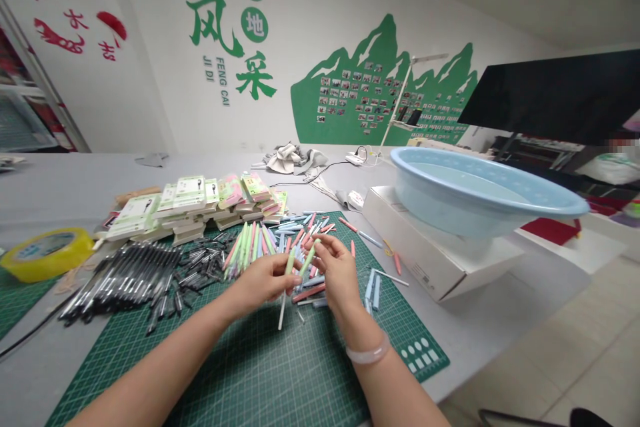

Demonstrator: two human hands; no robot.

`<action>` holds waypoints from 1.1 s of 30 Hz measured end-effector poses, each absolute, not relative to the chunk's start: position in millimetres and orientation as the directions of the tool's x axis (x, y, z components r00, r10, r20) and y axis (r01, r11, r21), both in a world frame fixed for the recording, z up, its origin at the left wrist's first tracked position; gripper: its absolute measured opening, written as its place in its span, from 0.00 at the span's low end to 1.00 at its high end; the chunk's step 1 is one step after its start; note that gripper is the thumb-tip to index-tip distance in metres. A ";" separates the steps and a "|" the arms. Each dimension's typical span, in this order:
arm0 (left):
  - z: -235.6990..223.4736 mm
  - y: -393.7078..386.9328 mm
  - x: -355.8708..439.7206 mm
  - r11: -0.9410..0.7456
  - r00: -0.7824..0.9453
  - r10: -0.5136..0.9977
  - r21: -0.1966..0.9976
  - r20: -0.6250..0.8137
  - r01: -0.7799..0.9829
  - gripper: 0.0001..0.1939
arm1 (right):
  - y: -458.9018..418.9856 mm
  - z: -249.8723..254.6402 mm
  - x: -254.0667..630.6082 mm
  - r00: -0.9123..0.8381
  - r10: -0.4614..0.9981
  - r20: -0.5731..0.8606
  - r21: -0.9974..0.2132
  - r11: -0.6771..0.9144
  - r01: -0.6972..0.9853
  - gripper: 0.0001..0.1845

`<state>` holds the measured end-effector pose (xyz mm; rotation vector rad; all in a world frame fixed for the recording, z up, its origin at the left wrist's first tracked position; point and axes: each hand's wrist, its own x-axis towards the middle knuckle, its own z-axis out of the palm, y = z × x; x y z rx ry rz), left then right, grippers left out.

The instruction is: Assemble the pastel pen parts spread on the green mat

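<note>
My left hand point(264, 280) pinches a light green pen part point(290, 263); a thin white refill point(281, 313) points down beneath it. Between the fingers of my right hand point(340, 267) is another light green pen barrel point(308, 259), tilted and close to the first. Whether the two green parts touch, I cannot tell. Behind my hands lies a heap of red, blue and white pen parts, with a bundle of green and pink pens point(254, 240) at its left. Several blue barrels point(373, 288) rest right of my right wrist. Everything sits over a green cutting mat point(240, 373).
Left of the mat's middle are a row of clear black pens point(120, 277) and loose black parts point(207, 260). Stacked small boxes point(185, 197) stand behind them. Yellow tape point(47, 253) lies far left. A blue basin point(450, 207) rests on a white carton point(415, 247) at right.
</note>
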<state>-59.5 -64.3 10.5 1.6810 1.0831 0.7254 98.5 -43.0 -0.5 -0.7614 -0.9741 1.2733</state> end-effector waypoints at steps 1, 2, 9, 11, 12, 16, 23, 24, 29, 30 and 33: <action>9.7 -65.3 -59.0 -0.128 0.421 0.907 0.937 -0.023 0.326 0.11 | -41.6 -1.6 99.6 0.041 0.989 0.139 -0.882 0.143 -0.449 0.12; 9.1 -66.4 -58.5 -0.138 0.410 0.912 0.932 -0.013 0.336 0.11 | -40.9 -2.1 100.5 0.058 0.991 0.119 -0.873 0.132 -0.469 0.12; 8.7 -69.8 -55.4 -0.232 0.355 0.931 0.894 0.089 0.384 0.08 | -46.0 1.4 98.5 0.030 0.994 0.102 -0.871 0.104 -0.481 0.14; 8.1 -68.9 -55.6 -0.191 0.355 0.934 0.911 0.053 0.365 0.07 | -45.8 3.8 99.9 0.059 0.989 0.133 -0.863 0.144 -0.484 0.15; 7.6 -68.1 -56.0 -0.161 0.355 0.935 0.924 0.030 0.347 0.08 | -44.9 5.3 101.7 0.085 0.985 0.149 -0.853 0.172 -0.493 0.16; 5.3 -64.1 -58.7 -0.068 0.352 0.936 0.963 -0.029 0.260 0.13 | -38.0 9.2 113.2 0.145 0.982 0.120 -0.784 0.184 -0.593 0.20; 10.3 -67.4 -57.3 -0.021 0.345 0.938 0.994 -0.018 0.110 0.14 | -31.1 -1.8 115.7 -0.058 0.997 -0.056 -0.759 -0.080 -0.646 0.12; 11.7 -68.7 -56.4 -0.019 0.346 0.938 0.995 -0.016 0.099 0.14 | -30.3 -3.8 114.7 -0.055 0.996 -0.069 -0.746 -0.088 -0.660 0.11; 19.2 -72.2 -52.8 -0.102 0.258 0.964 0.985 0.064 0.140 0.13 | -24.9 -15.5 111.2 -0.142 0.983 -0.115 -0.638 -0.182 -0.749 0.09; 20.7 -72.4 -52.2 -0.157 0.220 0.968 0.972 0.117 0.175 0.13 | -24.4 -17.8 110.1 -0.151 0.981 -0.120 -0.627 -0.192 -0.755 0.09; 25.6 -73.1 -49.9 -0.319 0.149 0.947 0.889 0.285 0.327 0.17 | -26.0 -22.9 104.3 -0.152 0.981 -0.118 -0.638 -0.192 -0.745 0.07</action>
